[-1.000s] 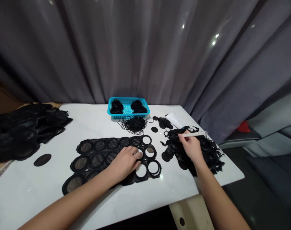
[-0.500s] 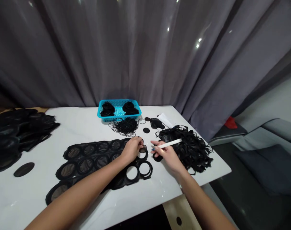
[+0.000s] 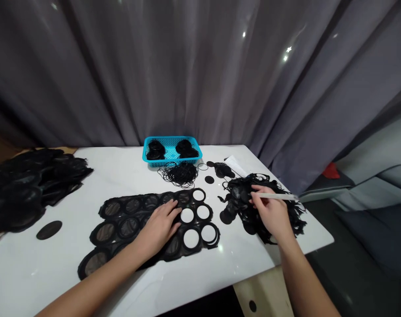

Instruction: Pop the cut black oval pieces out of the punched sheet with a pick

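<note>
- Centre of the frame: your left hand [image 3: 159, 229] now lies spread and relaxed on the black sheet [image 3: 141, 212]; half a second ago it pinched at the right end.
- Right: your right hand [image 3: 269, 213] grips a white pen-like tool [image 3: 276, 196], back over black scraps [image 3: 245, 204].
- Lower centre, on the tabletop [image 3: 121, 169]: the sheet's partly covered hole now shows clear white.

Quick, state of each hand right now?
Left hand: open, laid palm-down on the black sheet.
Right hand: closed around a white pen-like stick, at the pile of black scraps.
</note>
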A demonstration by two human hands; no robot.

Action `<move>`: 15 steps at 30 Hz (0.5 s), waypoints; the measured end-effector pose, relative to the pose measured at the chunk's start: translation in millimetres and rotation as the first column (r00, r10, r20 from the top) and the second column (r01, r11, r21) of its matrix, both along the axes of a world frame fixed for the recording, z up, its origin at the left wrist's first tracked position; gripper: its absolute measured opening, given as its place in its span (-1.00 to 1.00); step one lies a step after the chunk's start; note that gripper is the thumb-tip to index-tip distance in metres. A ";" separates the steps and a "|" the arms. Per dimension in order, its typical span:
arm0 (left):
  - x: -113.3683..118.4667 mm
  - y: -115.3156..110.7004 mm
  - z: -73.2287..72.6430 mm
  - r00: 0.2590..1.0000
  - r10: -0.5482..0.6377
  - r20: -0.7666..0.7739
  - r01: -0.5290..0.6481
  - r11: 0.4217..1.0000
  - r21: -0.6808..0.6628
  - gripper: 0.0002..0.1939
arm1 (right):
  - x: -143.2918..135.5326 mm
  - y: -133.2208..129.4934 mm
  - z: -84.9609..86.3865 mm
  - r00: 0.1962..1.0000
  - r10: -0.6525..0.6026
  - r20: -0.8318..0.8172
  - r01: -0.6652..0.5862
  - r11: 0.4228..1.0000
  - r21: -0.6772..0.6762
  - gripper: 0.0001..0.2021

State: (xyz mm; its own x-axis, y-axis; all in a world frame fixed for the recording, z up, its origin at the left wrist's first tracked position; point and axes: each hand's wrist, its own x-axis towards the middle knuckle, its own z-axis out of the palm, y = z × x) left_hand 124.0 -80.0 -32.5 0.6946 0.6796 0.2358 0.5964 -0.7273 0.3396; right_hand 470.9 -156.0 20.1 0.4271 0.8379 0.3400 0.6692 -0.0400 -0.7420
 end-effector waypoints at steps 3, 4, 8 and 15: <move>-10.9 -3.5 -14.5 0.996 0.005 -0.085 0.002 0.997 0.078 -0.56 | -36.0 21.8 3.5 0.975 0.196 0.107 -0.203 0.977 0.061 -0.75; -11.4 -4.7 -16.8 0.995 0.008 -0.095 0.001 0.996 0.087 -0.55 | -52.0 32.8 0.6 0.946 0.318 0.065 -0.321 0.947 0.033 -0.76; -9.4 -8.6 -17.4 0.993 0.039 -0.109 -0.030 0.996 0.086 -0.51 | -104.7 81.3 -25.8 0.756 0.640 -0.137 -0.653 0.753 -0.084 -0.82; -9.4 -13.2 -17.0 0.989 0.071 -0.130 -0.063 0.996 0.063 -0.48 | -116.3 121.4 -51.8 0.668 0.697 -0.262 -0.742 0.651 -0.160 -0.88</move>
